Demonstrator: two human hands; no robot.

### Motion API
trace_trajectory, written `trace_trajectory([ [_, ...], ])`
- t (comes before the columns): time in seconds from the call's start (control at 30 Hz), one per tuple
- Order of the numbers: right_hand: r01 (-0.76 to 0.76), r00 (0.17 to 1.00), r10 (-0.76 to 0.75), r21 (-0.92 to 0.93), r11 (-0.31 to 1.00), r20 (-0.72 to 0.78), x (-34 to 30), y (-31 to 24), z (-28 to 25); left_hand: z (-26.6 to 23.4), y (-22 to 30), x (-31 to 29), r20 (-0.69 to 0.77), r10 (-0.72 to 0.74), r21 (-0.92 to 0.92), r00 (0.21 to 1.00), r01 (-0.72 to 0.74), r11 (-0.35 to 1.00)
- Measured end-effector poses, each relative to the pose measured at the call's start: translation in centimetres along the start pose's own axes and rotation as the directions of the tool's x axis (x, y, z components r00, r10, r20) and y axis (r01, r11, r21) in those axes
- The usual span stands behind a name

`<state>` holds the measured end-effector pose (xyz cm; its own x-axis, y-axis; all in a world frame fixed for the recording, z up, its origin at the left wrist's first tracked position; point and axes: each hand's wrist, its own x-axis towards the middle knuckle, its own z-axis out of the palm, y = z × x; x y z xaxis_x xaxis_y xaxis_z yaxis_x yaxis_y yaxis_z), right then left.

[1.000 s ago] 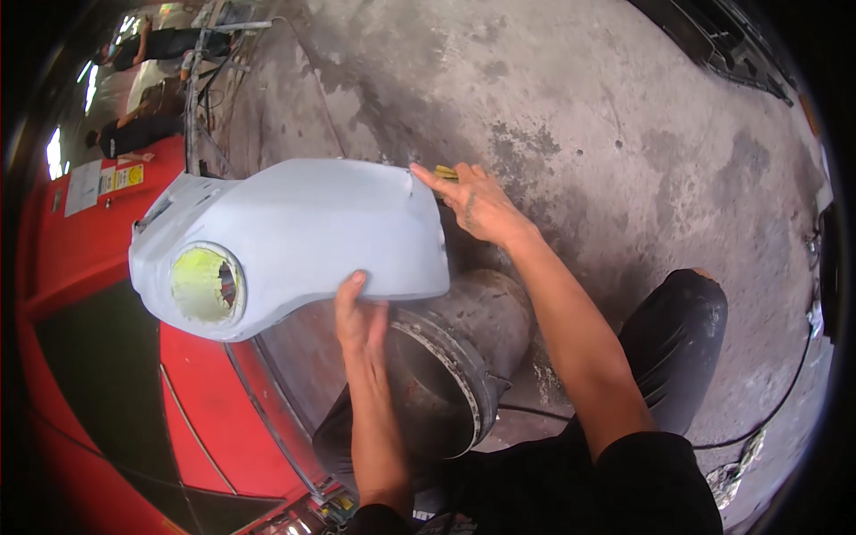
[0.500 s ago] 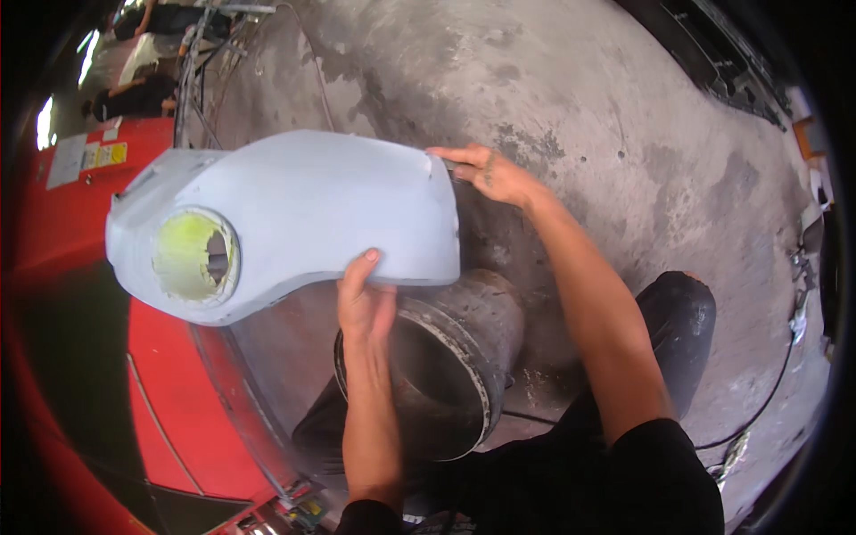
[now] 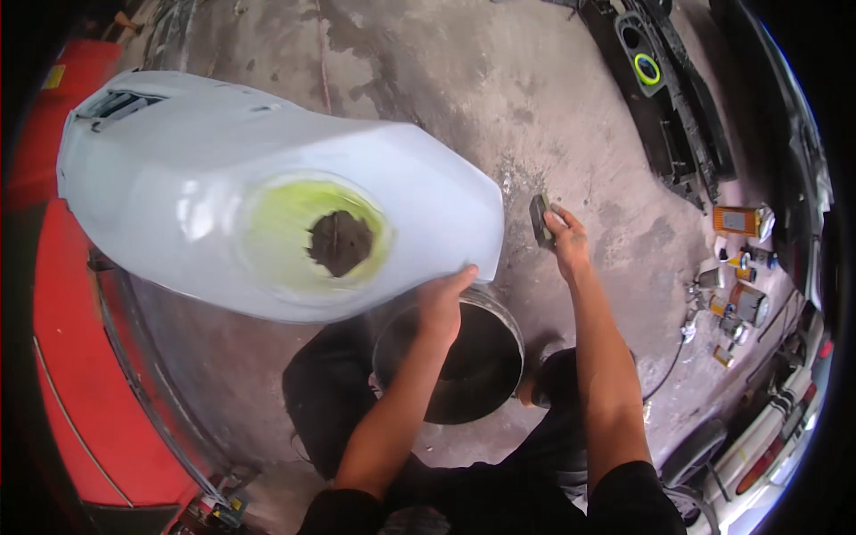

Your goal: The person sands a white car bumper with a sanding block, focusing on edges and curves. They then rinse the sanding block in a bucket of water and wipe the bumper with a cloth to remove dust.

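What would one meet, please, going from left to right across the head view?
Red vehicle body → pale grey panel with a yellow-green ringed hole → left hand → right hand holding a dark block → small cans and boxes on the floor.

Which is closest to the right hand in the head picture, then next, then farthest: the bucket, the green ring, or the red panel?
From the right hand:
1. Bucket, just below it, to the left.
2. Green ring, up top, to the right.
3. Red panel, far off at the left edge.

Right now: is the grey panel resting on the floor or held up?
Held up. The left hand grips the lower edge of the grey panel, which hangs over the metal bucket; no part visibly touches the floor.
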<state>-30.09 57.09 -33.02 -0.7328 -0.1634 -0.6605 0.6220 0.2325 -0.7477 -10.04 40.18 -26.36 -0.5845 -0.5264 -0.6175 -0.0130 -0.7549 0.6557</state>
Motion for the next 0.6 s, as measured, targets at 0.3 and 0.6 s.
trace_trajectory([
  [0.3, 0.057, 0.998, -0.060, -0.353, 0.934, 0.003, -18.9, -15.6, 0.4, 0.9, 3.4, -3.9, -0.107, -0.173, -0.096, 0.979, 0.163, 0.982],
  [0.6, 0.038, 0.987, 0.024, -0.382, 0.923, 0.156, -3.5, -8.9, 0.0, 3.5, 1.8, -1.1, -0.342, -0.211, -0.044, 0.916, 0.209, 0.977],
])
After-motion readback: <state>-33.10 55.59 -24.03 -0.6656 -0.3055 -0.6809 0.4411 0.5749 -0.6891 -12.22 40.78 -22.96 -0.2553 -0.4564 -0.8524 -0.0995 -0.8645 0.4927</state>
